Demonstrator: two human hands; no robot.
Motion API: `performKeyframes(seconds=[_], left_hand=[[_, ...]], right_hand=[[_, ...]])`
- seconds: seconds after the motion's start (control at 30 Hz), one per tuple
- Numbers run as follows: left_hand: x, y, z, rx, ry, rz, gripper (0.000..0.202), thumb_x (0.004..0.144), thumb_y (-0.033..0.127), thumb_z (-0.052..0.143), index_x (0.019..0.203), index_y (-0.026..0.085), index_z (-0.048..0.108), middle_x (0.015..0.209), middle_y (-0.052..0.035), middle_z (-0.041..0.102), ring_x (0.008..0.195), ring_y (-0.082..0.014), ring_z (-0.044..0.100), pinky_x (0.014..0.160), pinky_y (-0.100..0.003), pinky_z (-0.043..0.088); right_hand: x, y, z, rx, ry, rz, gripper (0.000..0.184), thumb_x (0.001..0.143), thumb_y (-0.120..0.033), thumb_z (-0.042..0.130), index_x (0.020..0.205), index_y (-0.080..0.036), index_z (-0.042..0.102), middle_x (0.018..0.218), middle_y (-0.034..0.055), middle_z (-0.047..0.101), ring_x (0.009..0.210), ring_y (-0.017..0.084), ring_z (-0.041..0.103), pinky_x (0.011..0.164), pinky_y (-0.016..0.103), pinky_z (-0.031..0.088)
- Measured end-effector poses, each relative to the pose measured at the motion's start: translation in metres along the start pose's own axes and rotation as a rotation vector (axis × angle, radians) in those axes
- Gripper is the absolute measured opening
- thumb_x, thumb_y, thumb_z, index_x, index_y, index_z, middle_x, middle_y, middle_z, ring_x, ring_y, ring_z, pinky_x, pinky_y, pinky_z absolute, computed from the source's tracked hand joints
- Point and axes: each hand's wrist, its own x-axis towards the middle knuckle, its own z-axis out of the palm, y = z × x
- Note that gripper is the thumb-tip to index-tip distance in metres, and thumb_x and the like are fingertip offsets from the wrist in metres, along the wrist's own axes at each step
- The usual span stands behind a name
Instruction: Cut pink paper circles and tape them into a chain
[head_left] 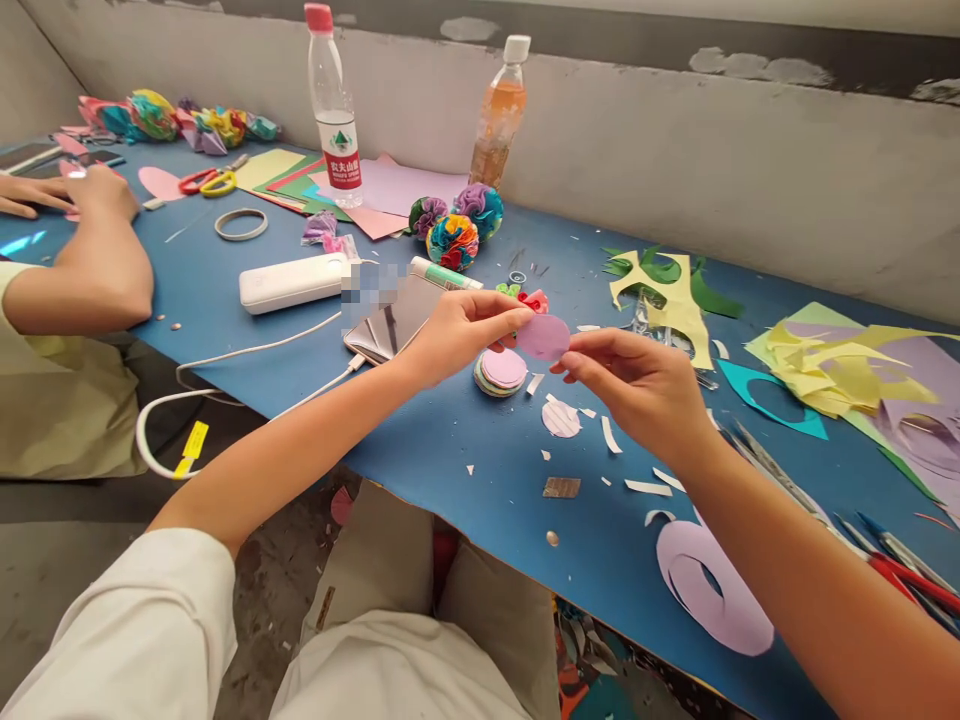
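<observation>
Both my hands hold one small pink paper circle (543, 337) just above the blue table (465, 430). My left hand (459, 333) pinches its left edge with thumb and fingers. My right hand (637, 392) pinches its right edge from below. Directly under the circle lies a small stack of paper circles (501, 371) in pink and other colours. A single pale circle (561, 418) rests on the table near my right hand, among white paper scraps.
A phone (391, 326) on a white cable and a power bank (294, 282) lie left of my hands. Paper flower balls (453, 240), two bottles (336, 105), scissors (207, 181) and coloured sheets sit behind. Cut paper scraps (847, 370) lie right. Another person's arms (82, 260) rest far left.
</observation>
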Motion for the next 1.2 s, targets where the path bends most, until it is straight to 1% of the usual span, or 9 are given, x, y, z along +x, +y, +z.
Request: performKeyframes(seconds=[0.13,0.33,0.47,0.6,0.67,0.8,0.9,1.07,1.2], left_hand=[[0.005,0.0,-0.007,0.011,-0.009,-0.062,0.012,0.08,0.023,0.07,0.076,0.012,0.07,0.066,0.0017,0.064,0.056,-0.0039,0.055,0.053,-0.017,0.043],[0.007,0.005,-0.019,0.134,-0.222,-0.088,0.011,0.084,0.022,0.066,0.084,0.011,0.07,0.06,0.003,0.059,0.052,-0.0033,0.051,0.041,-0.015,0.031],[0.008,0.006,-0.022,0.269,-0.251,-0.059,0.008,0.086,0.014,0.062,0.082,0.01,0.068,0.069,0.0006,0.063,0.054,-0.0024,0.052,0.042,-0.014,0.033],[0.011,-0.001,-0.025,0.456,-0.297,0.101,0.01,0.086,0.01,0.059,0.082,0.011,0.068,0.074,-0.0016,0.065,0.061,-0.0051,0.057,0.047,-0.015,0.04],[0.011,-0.006,-0.028,0.554,-0.337,0.213,0.012,0.086,0.009,0.057,0.083,0.013,0.068,0.077,-0.002,0.067,0.067,-0.0073,0.06,0.053,-0.016,0.045],[0.009,-0.011,-0.033,0.748,-0.411,0.455,0.017,0.089,0.013,0.054,0.084,0.016,0.07,0.084,-0.0035,0.071,0.08,-0.0115,0.065,0.071,-0.023,0.052],[0.006,-0.01,-0.034,0.859,-0.46,0.575,0.021,0.092,0.016,0.051,0.085,0.017,0.071,0.088,-0.0043,0.071,0.08,-0.0126,0.066,0.074,-0.025,0.052],[0.003,-0.007,-0.036,1.023,-0.493,0.6,0.026,0.095,0.019,0.046,0.088,0.018,0.071,0.091,-0.004,0.07,0.081,-0.0132,0.066,0.075,-0.026,0.053],[0.002,-0.006,-0.037,1.062,-0.512,0.587,0.027,0.096,0.021,0.045,0.089,0.018,0.071,0.091,-0.004,0.07,0.082,-0.0135,0.067,0.076,-0.026,0.053]], right_hand=[[0.009,0.005,0.0,-0.019,-0.003,-0.04,0.021,0.075,-0.043,0.074,0.079,-0.023,0.07,0.069,0.0007,0.069,0.06,0.014,0.065,0.061,0.03,0.058],[0.012,0.02,-0.008,-0.155,-0.06,-0.244,0.008,0.085,-0.034,0.064,0.083,-0.028,0.069,0.08,-0.0002,0.071,0.063,0.013,0.064,0.054,0.026,0.056],[0.012,0.028,-0.008,-0.405,-0.11,-0.505,0.011,0.089,-0.023,0.058,0.087,-0.028,0.068,0.081,-0.0007,0.074,0.057,0.012,0.063,0.052,0.024,0.053],[0.012,0.041,-0.007,-0.651,-0.068,-0.754,0.014,0.09,-0.018,0.058,0.093,-0.026,0.069,0.081,-0.0015,0.077,0.06,0.011,0.068,0.055,0.021,0.052],[0.01,0.047,-0.008,-0.712,-0.104,-0.775,0.017,0.091,-0.017,0.057,0.097,-0.027,0.07,0.088,-0.0009,0.077,0.068,0.013,0.072,0.059,0.021,0.053],[0.006,0.055,-0.012,-0.78,-0.185,-0.704,0.023,0.092,-0.019,0.053,0.105,-0.029,0.07,0.102,0.0,0.076,0.083,0.016,0.073,0.07,0.024,0.057],[0.006,0.056,-0.011,-0.823,-0.219,-0.696,0.025,0.093,-0.02,0.05,0.108,-0.028,0.069,0.106,0.0009,0.076,0.088,0.017,0.073,0.075,0.025,0.057],[0.007,0.058,-0.007,-0.915,-0.254,-0.706,0.027,0.095,-0.02,0.047,0.113,-0.025,0.066,0.11,0.0014,0.075,0.093,0.017,0.072,0.074,0.025,0.057],[0.008,0.059,-0.006,-0.916,-0.276,-0.707,0.027,0.096,-0.021,0.044,0.114,-0.023,0.064,0.11,0.0022,0.074,0.092,0.016,0.071,0.071,0.025,0.055]])
